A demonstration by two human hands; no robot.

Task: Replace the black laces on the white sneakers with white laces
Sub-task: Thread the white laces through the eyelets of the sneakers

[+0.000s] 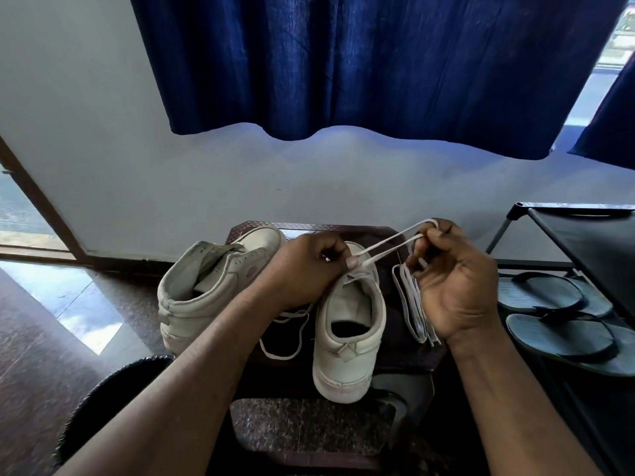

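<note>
Two white sneakers stand on a small dark table (405, 352), heels toward me. The left sneaker (202, 293) leans to the left. Over the tongue of the right sneaker (350, 324), my left hand (305, 266) pinches a white lace (388, 243). Two strands of that lace run up and to the right into my right hand (450, 273), which pinches them. A second white lace (412, 304), folded, lies on the table right of the shoe, partly under my right hand. A loose white lace end (285, 334) trails between the sneakers. No black lace is visible.
A black shoe rack (584, 242) stands at the right, with a pair of dark flip-flops (563, 314) on its lower shelf. A blue curtain (360, 63) hangs on the wall behind the table. At lower left sits a round dark object (113, 400) on the polished floor.
</note>
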